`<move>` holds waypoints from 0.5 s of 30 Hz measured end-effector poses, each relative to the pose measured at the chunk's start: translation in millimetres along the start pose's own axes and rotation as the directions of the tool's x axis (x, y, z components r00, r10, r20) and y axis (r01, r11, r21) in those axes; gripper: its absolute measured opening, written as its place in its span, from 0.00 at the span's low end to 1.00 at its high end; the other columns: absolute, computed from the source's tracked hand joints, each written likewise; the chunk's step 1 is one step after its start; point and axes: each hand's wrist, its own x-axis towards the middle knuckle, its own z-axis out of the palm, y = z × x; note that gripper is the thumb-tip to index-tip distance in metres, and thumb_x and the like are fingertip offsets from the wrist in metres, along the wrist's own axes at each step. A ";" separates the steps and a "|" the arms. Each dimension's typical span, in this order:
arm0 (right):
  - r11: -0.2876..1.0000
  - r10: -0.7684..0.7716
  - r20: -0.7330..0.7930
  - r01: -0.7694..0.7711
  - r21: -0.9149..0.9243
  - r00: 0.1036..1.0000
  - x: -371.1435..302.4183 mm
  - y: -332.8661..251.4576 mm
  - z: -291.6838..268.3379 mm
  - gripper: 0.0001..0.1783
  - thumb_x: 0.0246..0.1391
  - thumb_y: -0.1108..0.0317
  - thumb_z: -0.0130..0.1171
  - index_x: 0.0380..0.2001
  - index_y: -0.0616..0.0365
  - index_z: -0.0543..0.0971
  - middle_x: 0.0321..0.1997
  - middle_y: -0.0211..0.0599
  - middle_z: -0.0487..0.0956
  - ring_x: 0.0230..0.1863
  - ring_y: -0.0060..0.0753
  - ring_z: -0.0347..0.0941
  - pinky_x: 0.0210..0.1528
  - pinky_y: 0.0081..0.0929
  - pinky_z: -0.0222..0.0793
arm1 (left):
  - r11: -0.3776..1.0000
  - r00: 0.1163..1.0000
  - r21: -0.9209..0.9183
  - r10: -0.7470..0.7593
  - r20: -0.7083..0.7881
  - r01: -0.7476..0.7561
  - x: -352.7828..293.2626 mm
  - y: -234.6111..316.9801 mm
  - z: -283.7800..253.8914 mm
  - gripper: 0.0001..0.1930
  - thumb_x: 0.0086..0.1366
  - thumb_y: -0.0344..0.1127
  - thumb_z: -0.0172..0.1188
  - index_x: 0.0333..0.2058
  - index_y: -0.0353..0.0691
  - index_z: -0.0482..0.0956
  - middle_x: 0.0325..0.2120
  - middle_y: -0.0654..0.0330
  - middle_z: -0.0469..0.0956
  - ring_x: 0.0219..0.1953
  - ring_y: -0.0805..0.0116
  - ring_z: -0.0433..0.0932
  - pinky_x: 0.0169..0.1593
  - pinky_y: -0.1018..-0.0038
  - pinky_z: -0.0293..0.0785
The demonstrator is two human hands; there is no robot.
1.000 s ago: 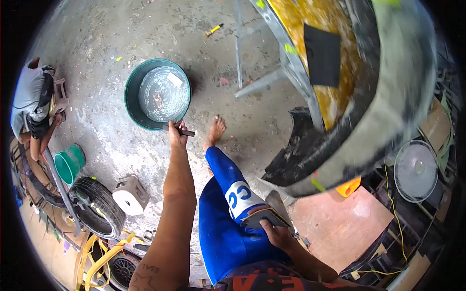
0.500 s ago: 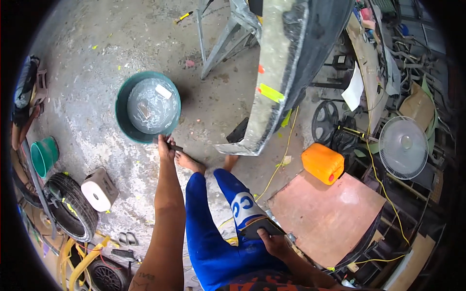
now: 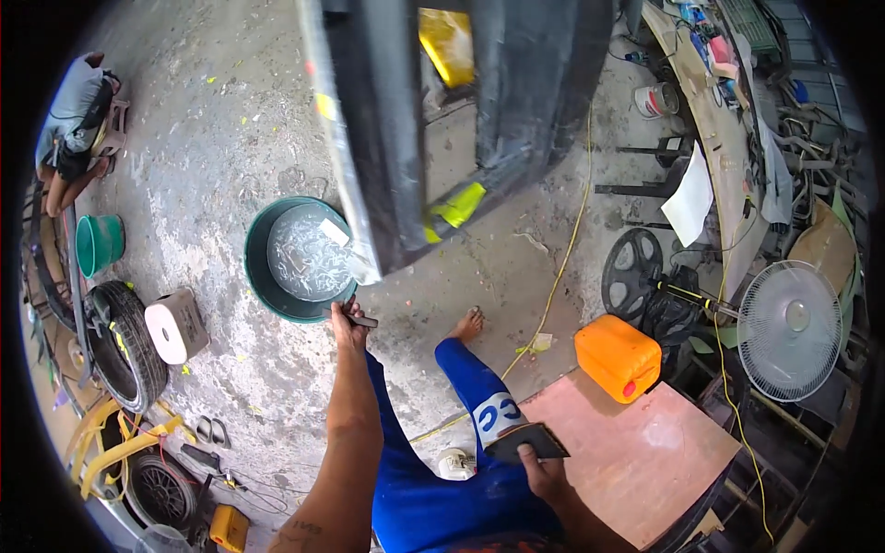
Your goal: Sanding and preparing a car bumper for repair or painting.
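Note:
A round green basin (image 3: 253, 267) stands on the floor with greyish water in it and a small white block (image 3: 334, 232) inside. My left hand (image 3: 347, 330) is closed at its near rim, with a short dark flat piece (image 3: 366, 322) also sticking out from its fingers. By my right thigh, my right hand (image 3: 546, 477) grips a dark sheet that looks like sandpaper (image 3: 527, 443), thumb on top. A large dark panel like a car bumper (image 3: 383, 120), with yellow-green tape, hangs over the basin's right side and hides part of it.
An orange jerrycan (image 3: 618, 358) sits by a pinkish board (image 3: 636, 461) on the right, near a white fan (image 3: 790, 323). A yellow cord (image 3: 564, 267) crosses the floor. On the left are a tyre (image 3: 129, 346), a green bucket (image 3: 100, 244) and a crouching person (image 3: 78, 120).
The basin has come nearer across the floor along with my left hand. The bumper now appears farther left, showing its inner side. My right hand still holds the sheet; the view has shifted.

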 end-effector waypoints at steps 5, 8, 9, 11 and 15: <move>1.000 -0.012 -0.012 0.012 -0.006 1.000 3.4 31.0 -86.0 0.11 0.62 0.71 0.47 0.41 0.66 0.75 0.40 0.44 0.77 0.43 0.39 0.74 0.48 0.31 0.68 | 0.981 0.996 -0.179 0.070 -0.047 -0.077 -37.1 -81.9 28.6 0.09 0.64 0.36 0.49 0.37 0.37 0.69 0.31 0.50 0.77 0.23 0.67 0.71 0.22 0.76 0.67; 0.990 0.103 -0.029 -0.100 0.098 0.994 -4.4 44.6 -110.2 0.12 0.63 0.71 0.46 0.43 0.66 0.74 0.42 0.42 0.76 0.45 0.36 0.72 0.50 0.29 0.67 | 0.970 0.999 -0.237 0.044 -0.029 -0.050 -49.1 -113.2 31.3 0.09 0.65 0.37 0.49 0.35 0.36 0.69 0.33 0.50 0.77 0.24 0.67 0.72 0.22 0.77 0.69; 0.997 0.050 0.001 -0.050 0.065 0.999 -0.1 43.6 -112.0 0.13 0.64 0.70 0.43 0.43 0.66 0.74 0.42 0.40 0.76 0.44 0.32 0.72 0.49 0.27 0.67 | 0.945 0.997 -0.324 0.015 -0.076 -0.039 -45.3 -114.1 21.5 0.12 0.69 0.42 0.47 0.37 0.38 0.69 0.34 0.50 0.77 0.24 0.67 0.72 0.22 0.78 0.70; 0.999 0.027 0.023 -0.028 0.033 0.999 5.5 50.1 -108.6 0.15 0.66 0.68 0.41 0.42 0.66 0.75 0.39 0.36 0.77 0.41 0.26 0.72 0.46 0.25 0.68 | 0.938 0.997 -0.340 0.060 -0.047 -0.072 -51.5 -138.5 19.7 0.14 0.71 0.45 0.45 0.38 0.39 0.69 0.34 0.50 0.76 0.25 0.66 0.72 0.23 0.77 0.71; 0.979 0.200 -0.036 -0.198 0.038 0.979 -0.7 48.8 -102.9 0.12 0.63 0.70 0.46 0.44 0.64 0.75 0.41 0.39 0.77 0.44 0.33 0.73 0.49 0.30 0.68 | 0.882 0.983 -0.471 -0.074 -0.166 -0.014 -99.8 -203.2 79.1 0.13 0.69 0.43 0.47 0.35 0.38 0.70 0.29 0.54 0.75 0.24 0.67 0.72 0.23 0.78 0.72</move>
